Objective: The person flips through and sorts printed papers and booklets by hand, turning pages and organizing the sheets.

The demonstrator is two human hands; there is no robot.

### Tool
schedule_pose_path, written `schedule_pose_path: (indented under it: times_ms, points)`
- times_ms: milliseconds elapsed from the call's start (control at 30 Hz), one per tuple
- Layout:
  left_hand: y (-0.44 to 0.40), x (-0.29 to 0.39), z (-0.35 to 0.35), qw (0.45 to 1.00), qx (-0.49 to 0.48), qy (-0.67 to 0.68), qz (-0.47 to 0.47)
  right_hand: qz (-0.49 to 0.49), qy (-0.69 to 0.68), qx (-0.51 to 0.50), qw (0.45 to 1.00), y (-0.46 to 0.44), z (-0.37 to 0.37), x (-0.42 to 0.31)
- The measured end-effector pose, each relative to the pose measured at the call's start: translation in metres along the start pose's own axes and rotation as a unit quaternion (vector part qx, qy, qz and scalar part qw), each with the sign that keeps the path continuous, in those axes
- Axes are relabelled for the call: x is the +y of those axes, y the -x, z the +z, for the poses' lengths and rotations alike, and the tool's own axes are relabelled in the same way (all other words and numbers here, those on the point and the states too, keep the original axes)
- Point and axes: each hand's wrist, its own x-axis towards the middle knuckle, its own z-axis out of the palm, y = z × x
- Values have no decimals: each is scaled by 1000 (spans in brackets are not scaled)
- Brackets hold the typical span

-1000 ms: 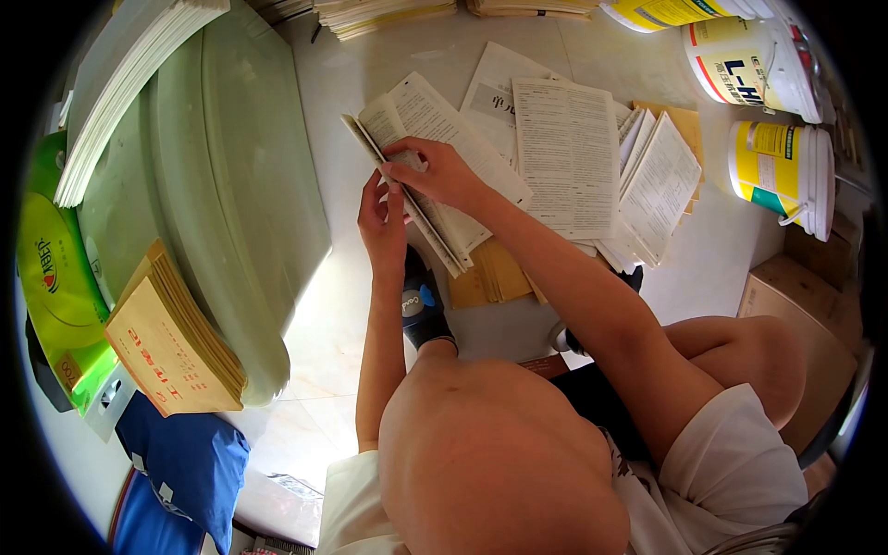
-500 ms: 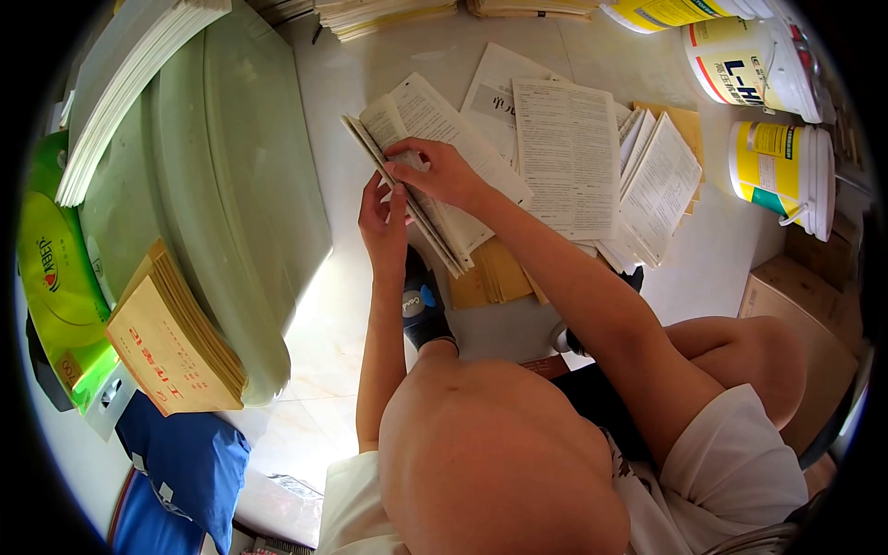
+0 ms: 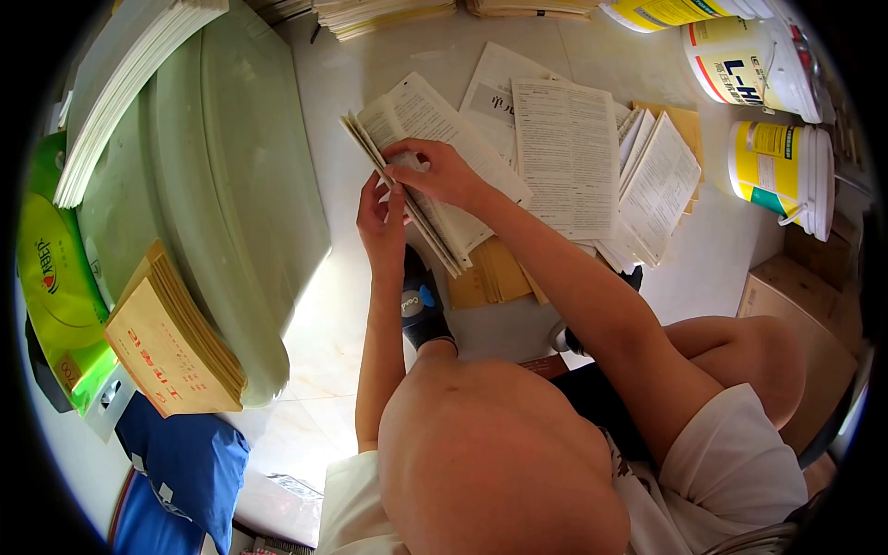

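Note:
A folded stack of printed sheets [image 3: 439, 236] is held on edge between my two hands, slanting down to the right. My left hand [image 3: 381, 208] grips its near side, fingers curled around the sheets' edge. From the other side my right hand [image 3: 435, 171] pinches the same stack near its upper part, thumb and fingertips together. A printed page [image 3: 462, 139] spreads out behind my right hand; I cannot tell whether it joins the held stack. Farther right lie a loose printed sheet [image 3: 566, 157] and a fanned pile of folded papers [image 3: 661, 190] on the floor.
Brown envelopes [image 3: 495, 275] lie under the papers near my foot. More envelopes [image 3: 176, 342] rest against a pale green plastic stool or bin [image 3: 250, 185] on the left. Buckets [image 3: 782, 176] and a cardboard box [image 3: 800, 310] stand at right. Paper stacks [image 3: 384, 14] line the back.
Hardly anything differs. Both hands keep their hold on the folded sheets, with only a very slight shift of the fingers and the view.

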Motion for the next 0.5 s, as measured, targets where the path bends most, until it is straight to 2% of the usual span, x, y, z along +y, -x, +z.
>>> schedule_pose_path:
  times_ms: [500]
  points:
    - [-1,-7,-2,999,2,40,0,16,20,11,1000,-4,1,11]
